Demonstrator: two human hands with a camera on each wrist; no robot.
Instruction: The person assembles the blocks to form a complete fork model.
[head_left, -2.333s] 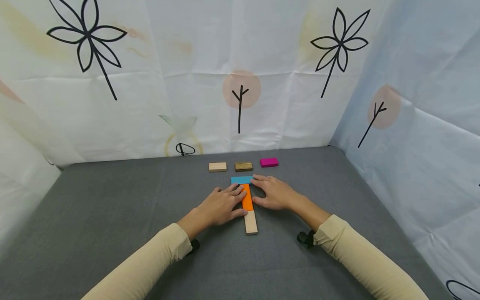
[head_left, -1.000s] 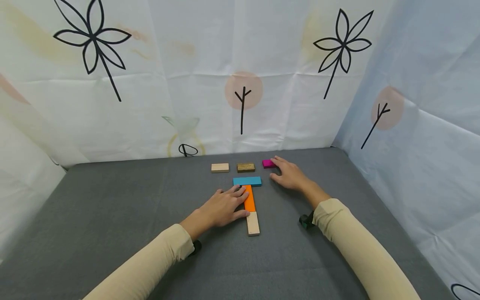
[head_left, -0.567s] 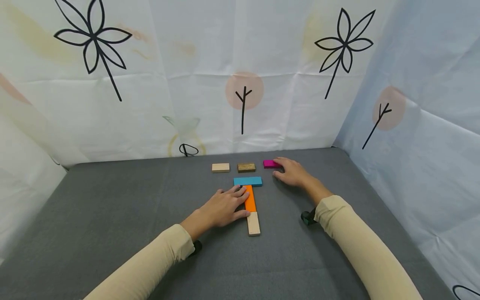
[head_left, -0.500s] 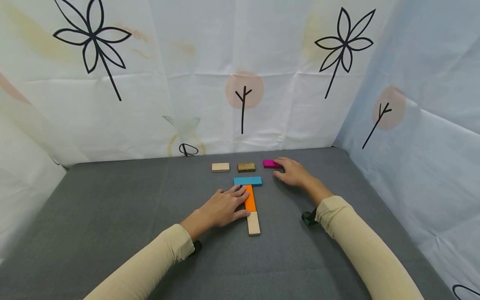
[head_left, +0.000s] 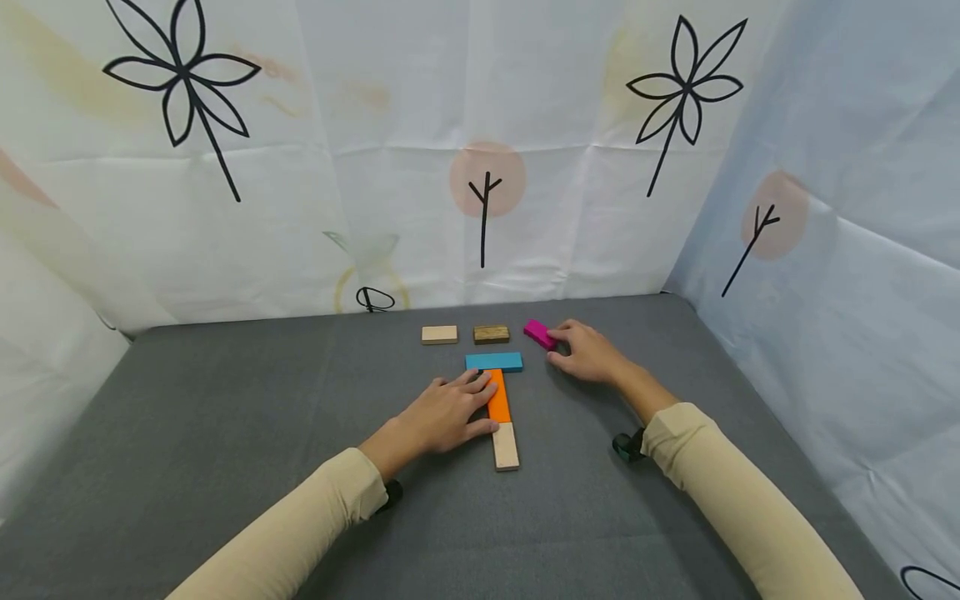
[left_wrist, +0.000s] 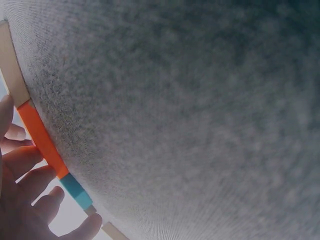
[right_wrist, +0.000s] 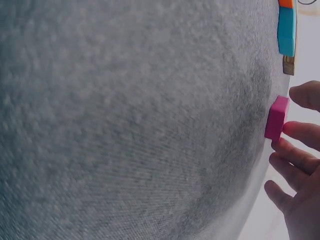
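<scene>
The magenta wooden block (head_left: 537, 333) lies turned at an angle at the back of the table. My right hand (head_left: 588, 354) has its fingertips right at the block's near end. In the right wrist view the index fingertip touches the magenta block (right_wrist: 277, 119), while the thumb stands apart from it. My left hand (head_left: 438, 412) rests with fingers spread along the orange block (head_left: 499, 407), its thumb at the joint with a pale wood block (head_left: 506, 450). A blue block (head_left: 493, 362) lies crosswise at the orange block's far end, the three forming a T.
Behind the T lie another pale block (head_left: 438, 335) and a brown grained block (head_left: 491, 334). Grey cloth covers the table (head_left: 225, 433). A white printed curtain (head_left: 420, 125) rises at the back edge, with another curtain (head_left: 847, 275) at the right.
My right hand left the blue block and reached the magenta block. That block has since turned, its right end swinging toward me. My left hand has stayed on the orange block.
</scene>
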